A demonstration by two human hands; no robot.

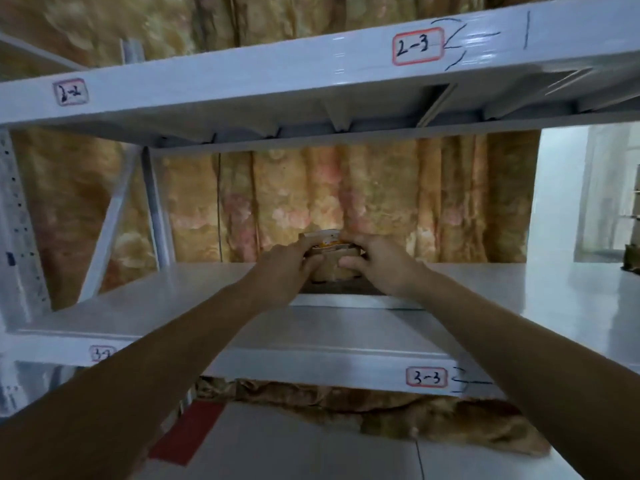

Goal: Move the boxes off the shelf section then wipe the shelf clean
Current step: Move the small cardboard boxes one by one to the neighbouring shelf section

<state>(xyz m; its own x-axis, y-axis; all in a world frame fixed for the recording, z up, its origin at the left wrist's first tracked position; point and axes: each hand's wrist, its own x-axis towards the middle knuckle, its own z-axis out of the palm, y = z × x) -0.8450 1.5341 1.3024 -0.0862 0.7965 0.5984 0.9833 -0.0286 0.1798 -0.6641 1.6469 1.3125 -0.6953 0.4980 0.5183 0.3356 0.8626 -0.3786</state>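
Observation:
A small brown cardboard box [329,268] with a white and orange item on top stands near the back of the grey metal shelf [173,299], in the middle of the view. My left hand [289,268] grips its left side, fingers wrapped over the top edge. My right hand [377,266] grips its right side, thumb at the front. Both arms reach in from the bottom corners. The hands hide most of the box. Whether it rests on the shelf or is lifted slightly I cannot tell.
The shelf above [277,84] carries labels 2-2 and 2-3 and hangs low over the hands. The front beam [311,367] bears label 3-3. A patterned yellow curtain [381,202] hangs behind. A diagonal brace [110,220] and upright stand at left. Tiled floor lies below.

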